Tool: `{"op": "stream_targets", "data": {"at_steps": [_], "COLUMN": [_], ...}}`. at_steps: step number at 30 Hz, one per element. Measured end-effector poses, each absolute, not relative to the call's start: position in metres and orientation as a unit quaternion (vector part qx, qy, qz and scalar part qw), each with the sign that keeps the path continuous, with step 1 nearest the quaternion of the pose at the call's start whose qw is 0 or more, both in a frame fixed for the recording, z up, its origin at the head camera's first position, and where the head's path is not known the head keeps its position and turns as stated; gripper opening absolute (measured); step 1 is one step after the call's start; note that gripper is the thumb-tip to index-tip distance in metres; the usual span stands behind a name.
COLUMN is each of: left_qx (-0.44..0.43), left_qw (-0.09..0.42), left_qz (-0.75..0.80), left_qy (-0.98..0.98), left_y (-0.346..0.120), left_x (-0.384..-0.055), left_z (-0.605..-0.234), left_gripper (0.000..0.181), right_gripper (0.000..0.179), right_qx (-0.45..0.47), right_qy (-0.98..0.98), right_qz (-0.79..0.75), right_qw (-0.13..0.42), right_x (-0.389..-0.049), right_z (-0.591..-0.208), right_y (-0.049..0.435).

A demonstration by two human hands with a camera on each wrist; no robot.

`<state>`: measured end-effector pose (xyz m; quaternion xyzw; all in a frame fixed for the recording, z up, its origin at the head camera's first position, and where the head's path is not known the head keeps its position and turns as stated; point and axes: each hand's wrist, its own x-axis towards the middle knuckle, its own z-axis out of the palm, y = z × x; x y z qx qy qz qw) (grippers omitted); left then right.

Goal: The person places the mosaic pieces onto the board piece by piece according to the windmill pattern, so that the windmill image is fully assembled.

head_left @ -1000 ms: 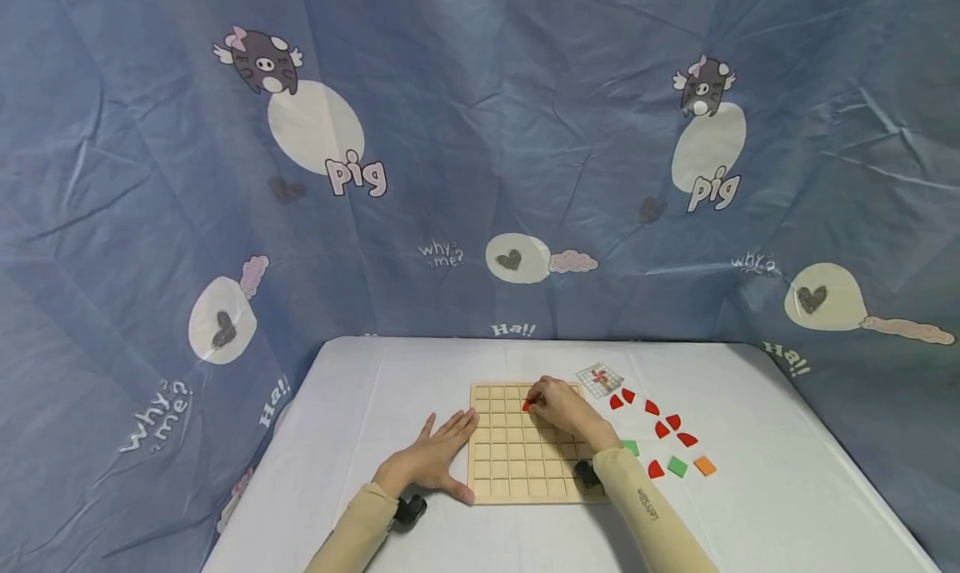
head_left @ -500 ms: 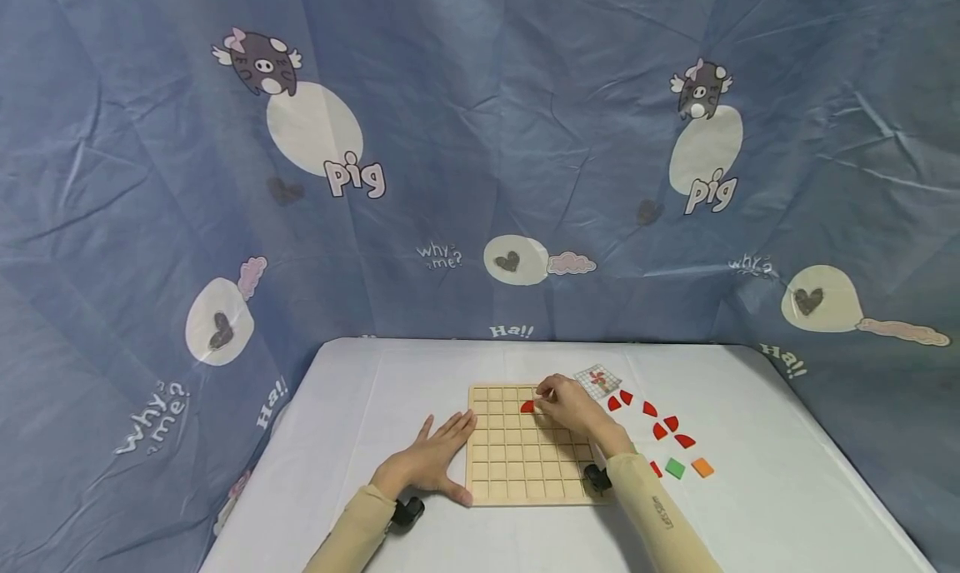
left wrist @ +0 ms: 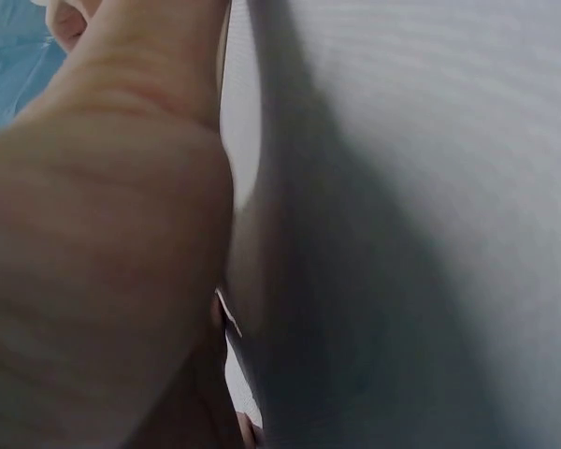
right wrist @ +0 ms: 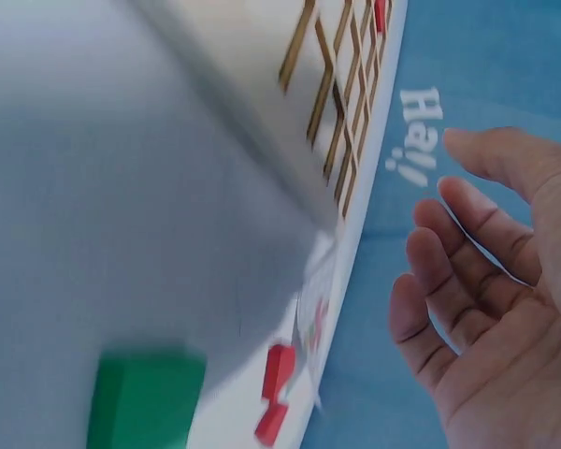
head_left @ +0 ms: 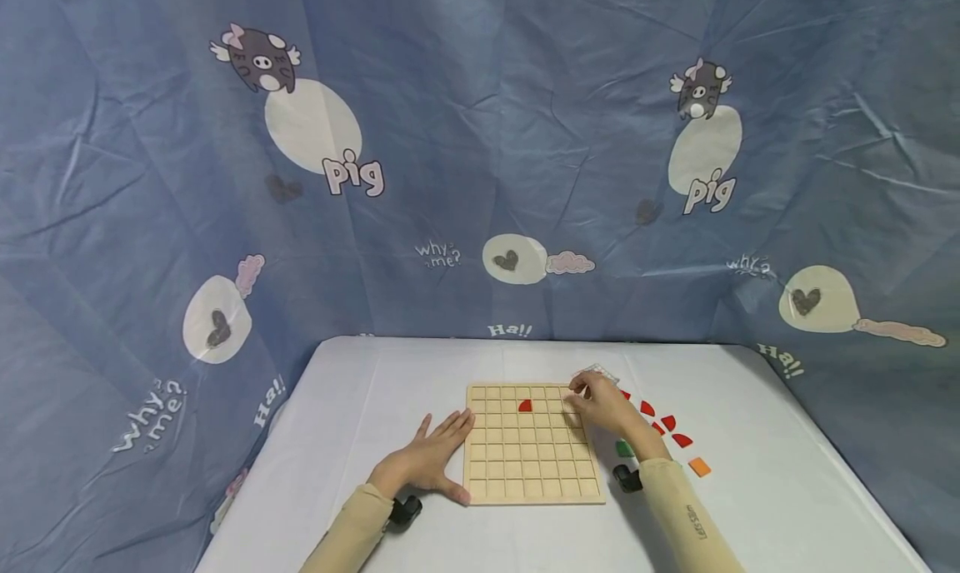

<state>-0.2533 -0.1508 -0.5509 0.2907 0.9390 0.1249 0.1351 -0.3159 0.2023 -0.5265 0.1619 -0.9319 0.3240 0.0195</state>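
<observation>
A light wooden grid board (head_left: 532,491) lies on the white table. One red quarter-circle piece (head_left: 525,406) sits in a cell of its upper part. The left hand (head_left: 433,460) lies flat with spread fingers, touching the board's left edge. Over the upper right corner of the board hovers the right hand (head_left: 606,402), its fingers loosely bent. Nothing shows between those fingers in the right wrist view, where the hand (right wrist: 505,281) appears apart from the board. Only skin of the palm side and tablecloth fill most of the left wrist view.
Right of the board lie several red quarter-circle pieces (head_left: 682,440), a green square (head_left: 625,449) and an orange square (head_left: 700,466). A printed pattern card (head_left: 600,370) is partly hidden behind the right hand. A blue printed curtain (head_left: 450,156) hangs behind the table.
The right hand has let go of the red quarter-circle piece, which stays in its cell, and has moved right toward the board's corner. The left hand has stayed in place.
</observation>
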Motion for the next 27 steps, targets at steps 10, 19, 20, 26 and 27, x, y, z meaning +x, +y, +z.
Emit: {"op": "stream_targets", "data": {"at_steps": [10,19,20,26,27], "left_qx": [0.291,0.290,0.291,0.292,0.292], "left_qw": [0.135,0.134,0.134,0.137,0.138], "left_qz": [0.131,0.126,0.126,0.129,0.130], "left_qy": [0.938,0.939,0.939,0.938,0.937], "left_y": [-0.152,-0.153,-0.153,-0.152,-0.151], "left_x": [-0.253,-0.253,-0.253,-0.253,-0.253], "left_z": [-0.552,-0.553,-0.553,-0.552,-0.552], "left_gripper": [0.135,0.135,0.135,0.134,0.134], "right_gripper": [0.022,0.025,0.026,0.032,0.032], "right_qx": [0.147,0.113,0.109,0.080,0.075], "right_qy": [-0.936,-0.953,-0.955,-0.964,-0.966], "right_qz": [0.317,0.277,0.273,0.253,0.249], "right_qw": [0.037,0.039,0.037,0.010,0.004], "right_x": [-0.316,-0.321,-0.322,-0.322,-0.321], "right_z": [-0.520,-0.531,-0.532,-0.537,-0.538], "right_y": [0.239,0.255,0.256,0.259,0.260]}}
